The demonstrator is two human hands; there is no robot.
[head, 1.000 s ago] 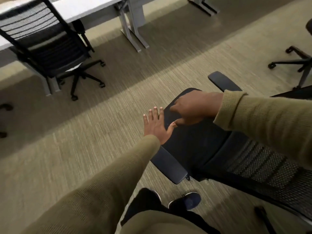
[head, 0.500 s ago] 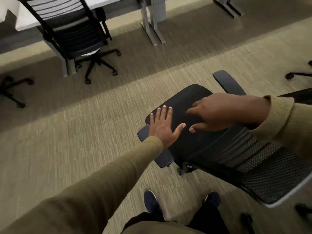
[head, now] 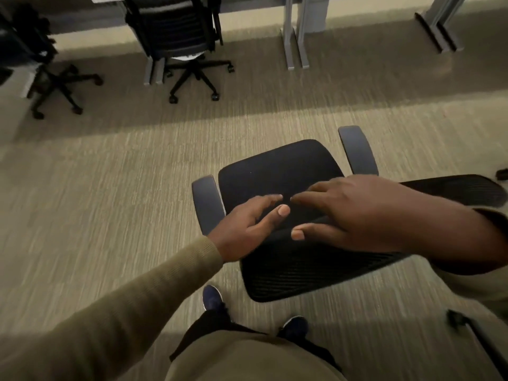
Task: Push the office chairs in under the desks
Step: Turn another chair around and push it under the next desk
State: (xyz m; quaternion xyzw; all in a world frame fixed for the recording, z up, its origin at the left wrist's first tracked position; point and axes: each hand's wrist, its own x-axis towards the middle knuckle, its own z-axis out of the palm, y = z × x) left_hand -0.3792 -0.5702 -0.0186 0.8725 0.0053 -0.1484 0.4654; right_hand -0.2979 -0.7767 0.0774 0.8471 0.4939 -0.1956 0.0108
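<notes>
On the beige carpet before me, the black mesh-backed office chair (head: 277, 171) faces the grey-legged desks (head: 295, 31); my left hand (head: 247, 229) and right hand (head: 354, 215) hover spread over its backrest.

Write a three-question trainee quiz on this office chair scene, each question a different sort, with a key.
1. True or false: the near chair is already pushed in under a desk.
2. The left hand and right hand are over the top of the chair's: A) wheel base B) mesh backrest C) right armrest
3. Fill in: the far chair stands beside grey desk ____.

Key: 1 false; 2 B; 3 legs
</notes>
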